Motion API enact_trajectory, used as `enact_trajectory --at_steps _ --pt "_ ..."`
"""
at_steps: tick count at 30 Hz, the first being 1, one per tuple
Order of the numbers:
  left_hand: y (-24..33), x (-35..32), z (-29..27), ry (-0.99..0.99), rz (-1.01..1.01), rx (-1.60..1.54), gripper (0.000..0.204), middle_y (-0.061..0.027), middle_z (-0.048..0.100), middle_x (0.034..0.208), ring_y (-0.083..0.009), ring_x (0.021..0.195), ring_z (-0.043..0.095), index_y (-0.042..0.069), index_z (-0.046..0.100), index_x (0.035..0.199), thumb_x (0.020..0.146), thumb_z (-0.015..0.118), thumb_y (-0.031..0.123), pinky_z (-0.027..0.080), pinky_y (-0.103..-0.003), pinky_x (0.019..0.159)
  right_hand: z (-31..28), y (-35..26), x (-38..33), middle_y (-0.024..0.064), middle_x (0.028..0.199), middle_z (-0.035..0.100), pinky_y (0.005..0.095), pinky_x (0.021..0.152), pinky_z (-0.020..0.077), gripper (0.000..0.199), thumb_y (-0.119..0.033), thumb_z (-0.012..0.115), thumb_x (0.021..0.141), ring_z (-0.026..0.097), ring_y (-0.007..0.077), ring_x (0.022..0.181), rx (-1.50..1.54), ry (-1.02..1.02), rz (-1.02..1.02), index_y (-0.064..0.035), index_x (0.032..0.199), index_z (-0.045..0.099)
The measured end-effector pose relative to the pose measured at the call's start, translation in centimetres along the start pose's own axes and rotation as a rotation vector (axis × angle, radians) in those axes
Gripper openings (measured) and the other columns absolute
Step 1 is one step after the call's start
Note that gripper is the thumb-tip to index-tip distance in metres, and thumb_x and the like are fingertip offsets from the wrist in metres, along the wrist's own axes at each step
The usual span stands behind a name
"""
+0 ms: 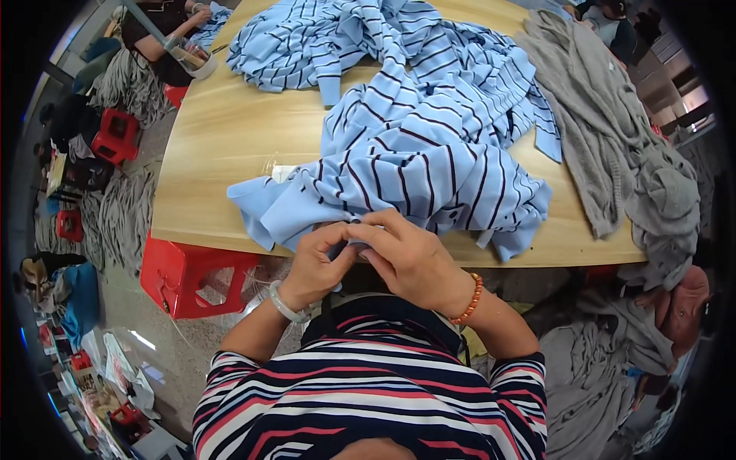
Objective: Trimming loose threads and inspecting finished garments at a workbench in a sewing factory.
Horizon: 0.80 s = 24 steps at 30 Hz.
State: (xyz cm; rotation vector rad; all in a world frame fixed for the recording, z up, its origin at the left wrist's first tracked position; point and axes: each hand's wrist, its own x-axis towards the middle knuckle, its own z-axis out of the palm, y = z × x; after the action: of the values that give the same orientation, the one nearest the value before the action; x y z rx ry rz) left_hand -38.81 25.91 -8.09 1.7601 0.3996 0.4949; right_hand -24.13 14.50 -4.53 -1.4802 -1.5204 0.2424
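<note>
A light blue striped knit garment (429, 176) with dark and white stripes lies bunched over the near edge of the table. My left hand (320, 257) pinches a plain blue part of it at the table's front edge. Right beside it, my right hand (402, 249) is closed on the same cloth, its fingertips meeting those of my left. A small dark button seems to show just above my fingers. Whatever else lies between the fingertips is hidden. More blue striped garments (299, 46) are heaped behind, running into the one I hold.
The wooden table (207, 161) has grey knitwear (590, 123) draped over its right side. A clear cup (195, 61) with small tools stands at its far left edge. A red stool (188, 276) is by the near left corner. Other people (165, 31) sit at the far side.
</note>
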Motion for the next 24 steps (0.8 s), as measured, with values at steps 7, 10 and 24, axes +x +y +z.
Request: enact_trajectory --at_steps 7,10,24 --pt "-0.3 -0.3 -0.4 -0.037 -0.085 -0.051 0.019 -0.0044 0.064 0.093 -0.0103 0.087 0.057 0.000 0.063 0.102 0.083 0.062 0.006 0.044 -0.024 0.081 -0.5 2.3 -0.4 0.0067 0.076 0.058 0.0261 0.056 0.0449 0.012 0.000 0.060 0.084 0.057 0.0161 0.061 0.120 -0.122 0.180 -0.0014 0.095 0.065" --pt "-0.9 -0.1 -0.3 -0.007 -0.109 -0.060 0.017 -0.0028 0.063 0.089 -0.0082 0.084 0.055 0.000 0.063 0.100 0.085 0.063 0.008 0.044 -0.022 0.077 -1.1 2.4 0.3 0.0028 0.072 0.059 0.0226 0.057 0.0471 0.010 -0.004 0.058 0.088 0.056 0.0085 0.061 0.417 -0.269 0.654 0.0023 0.094 0.063" --pt "-1.1 0.0 -0.5 -0.001 0.247 0.316 0.014 -0.0120 0.056 0.084 -0.0273 0.084 0.052 0.002 0.058 0.091 0.078 0.063 0.005 0.041 -0.034 0.076 -0.2 2.0 0.3 0.0092 0.076 0.057 0.0280 0.057 0.0443 0.008 0.000 0.067 0.078 0.057 0.0197 0.063 0.164 -0.203 0.176 0.0002 0.085 0.063"
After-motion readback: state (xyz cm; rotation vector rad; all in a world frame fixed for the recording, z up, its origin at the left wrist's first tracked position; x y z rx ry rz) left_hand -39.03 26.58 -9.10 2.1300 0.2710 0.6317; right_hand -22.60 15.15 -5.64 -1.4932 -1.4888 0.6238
